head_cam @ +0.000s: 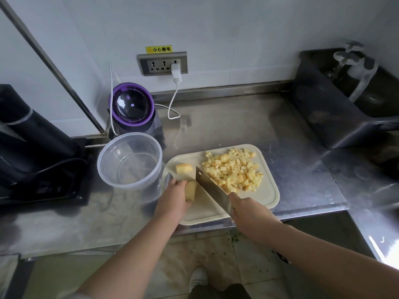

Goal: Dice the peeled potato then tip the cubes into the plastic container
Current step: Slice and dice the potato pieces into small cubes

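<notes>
Dicing stage: the left hand (172,195) is gripping a potato piece (191,190) while the right hand (248,212) is clasping the cleaver (212,188) beside it. The next move is likely calling for a downward slice clear of that hand.

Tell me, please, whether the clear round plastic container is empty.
Empty: the clear round plastic container shows a bare bottom; yellow potato cubes lie on the cream cutting board.

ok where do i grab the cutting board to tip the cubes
Probably the right short edge of the cutting board, from the right: the cubes pile there and the plastic container stands beside its left end, so lifting slides them that way.
</notes>
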`<action>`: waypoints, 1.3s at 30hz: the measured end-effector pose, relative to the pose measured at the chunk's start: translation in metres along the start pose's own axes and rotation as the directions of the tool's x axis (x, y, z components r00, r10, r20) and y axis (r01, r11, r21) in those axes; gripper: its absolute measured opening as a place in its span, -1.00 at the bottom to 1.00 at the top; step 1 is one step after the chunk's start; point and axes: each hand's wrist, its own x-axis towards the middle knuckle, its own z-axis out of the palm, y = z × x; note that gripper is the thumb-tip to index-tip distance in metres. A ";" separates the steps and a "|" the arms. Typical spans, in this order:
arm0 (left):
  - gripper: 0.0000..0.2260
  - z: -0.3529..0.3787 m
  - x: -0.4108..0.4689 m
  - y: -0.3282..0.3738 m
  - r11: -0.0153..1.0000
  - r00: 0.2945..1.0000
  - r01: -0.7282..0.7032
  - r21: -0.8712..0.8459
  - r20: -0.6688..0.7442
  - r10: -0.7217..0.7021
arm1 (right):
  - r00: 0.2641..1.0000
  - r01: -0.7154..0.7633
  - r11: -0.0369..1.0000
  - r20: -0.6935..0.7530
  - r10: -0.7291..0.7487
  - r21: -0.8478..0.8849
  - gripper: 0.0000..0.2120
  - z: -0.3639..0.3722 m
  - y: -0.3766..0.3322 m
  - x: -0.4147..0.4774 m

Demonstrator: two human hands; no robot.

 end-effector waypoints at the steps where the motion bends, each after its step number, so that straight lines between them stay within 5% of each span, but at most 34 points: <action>1: -0.54 0.000 0.001 0.002 1.000 1.000 -0.006 0.021 -0.007 0.006 | 1.000 -0.004 1.000 -0.001 0.004 0.003 -0.65 0.001 0.000 0.001; 8: -0.73 0.012 -0.003 0.015 0.975 0.991 0.069 -0.212 -0.093 -0.091 | 1.000 -0.006 0.999 -0.004 0.006 0.043 -0.75 0.003 0.000 0.000; 15: -0.87 0.007 -0.005 0.009 0.788 0.976 0.200 -0.583 0.044 -0.215 | 1.000 0.003 1.000 0.013 -0.002 -0.028 -0.68 0.009 0.002 -0.004; 23: -0.74 0.005 -0.005 0.018 0.716 0.955 0.263 -0.646 0.071 -0.287 | 0.998 0.058 0.994 0.010 -0.058 -0.087 -0.59 0.012 -0.001 -0.011; 32: -0.92 0.008 -0.005 0.017 0.681 0.957 0.249 -0.688 0.068 -0.280 | 0.989 0.148 0.965 0.008 -0.150 -0.215 -0.57 0.008 0.001 -0.012; 39: -0.95 0.009 -0.007 0.015 0.685 0.962 0.229 -0.692 0.053 -0.268 | 0.999 0.051 0.995 0.009 -0.050 -0.090 -0.59 -0.011 0.006 -0.007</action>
